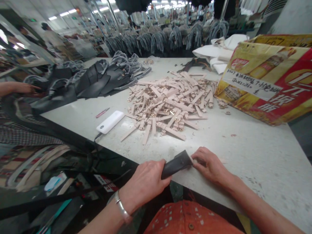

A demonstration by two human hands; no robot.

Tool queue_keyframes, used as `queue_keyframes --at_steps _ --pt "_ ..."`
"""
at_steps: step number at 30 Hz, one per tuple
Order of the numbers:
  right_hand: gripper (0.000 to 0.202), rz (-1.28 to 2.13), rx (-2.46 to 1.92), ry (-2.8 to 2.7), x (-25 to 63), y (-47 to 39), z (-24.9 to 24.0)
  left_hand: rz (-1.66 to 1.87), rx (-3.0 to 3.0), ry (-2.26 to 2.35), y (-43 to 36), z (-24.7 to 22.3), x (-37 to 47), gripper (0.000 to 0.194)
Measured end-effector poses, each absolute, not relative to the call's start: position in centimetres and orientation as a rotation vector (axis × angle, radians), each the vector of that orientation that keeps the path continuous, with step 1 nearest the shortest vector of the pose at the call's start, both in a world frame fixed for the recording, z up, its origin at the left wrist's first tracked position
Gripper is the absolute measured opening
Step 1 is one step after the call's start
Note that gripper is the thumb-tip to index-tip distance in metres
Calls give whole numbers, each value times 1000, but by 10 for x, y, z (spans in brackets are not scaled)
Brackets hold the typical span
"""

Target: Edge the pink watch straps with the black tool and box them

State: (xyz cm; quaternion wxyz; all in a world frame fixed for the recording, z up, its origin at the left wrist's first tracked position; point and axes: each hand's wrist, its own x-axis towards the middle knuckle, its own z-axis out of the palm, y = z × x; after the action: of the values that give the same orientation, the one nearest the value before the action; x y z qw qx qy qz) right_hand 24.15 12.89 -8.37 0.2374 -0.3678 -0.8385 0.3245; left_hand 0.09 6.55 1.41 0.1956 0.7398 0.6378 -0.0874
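Near the front edge of the table, my left hand [151, 175] is closed around a black leather-like piece [177, 164], thick and folded-looking. Its wide end points up and to the right. Against that end, the fingertips of my right hand [209, 164] are pinched together. A small pale bit shows there, too small to name. Beyond my hands lies a large heap of beige straps with gold-coloured buckles [168, 104], loosely tangled on the table [243, 152].
A white power bank [110, 122] with a cable lies left of the heap, beside a thin red tool [102, 112]. Black bag pieces [97, 78] pile at the left, where another person's hand [21, 87] reaches in. A yellow-red carton [265, 78] stands at the right.
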Motion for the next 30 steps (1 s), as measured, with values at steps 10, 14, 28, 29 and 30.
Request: queue_keyframes --at_steps 10,14,28,29,30 --pt "18 890 -1015 -2275 243 130 -85 -257 2019 1795 58 12 -10 24" --pt "24 900 -1054 -2269 243 130 -84 -195 2004 1817 69 11 7 23" --pt "62 916 -1092 -2158 244 126 -89 -304 2024 1807 68 34 6 26" --pt "63 924 -1089 -2153 244 126 -88 -314 2043 1782 68 33 11 24" --pt "64 934 -1088 -2149 244 126 -88 -326 2055 1762 69 32 16 23"
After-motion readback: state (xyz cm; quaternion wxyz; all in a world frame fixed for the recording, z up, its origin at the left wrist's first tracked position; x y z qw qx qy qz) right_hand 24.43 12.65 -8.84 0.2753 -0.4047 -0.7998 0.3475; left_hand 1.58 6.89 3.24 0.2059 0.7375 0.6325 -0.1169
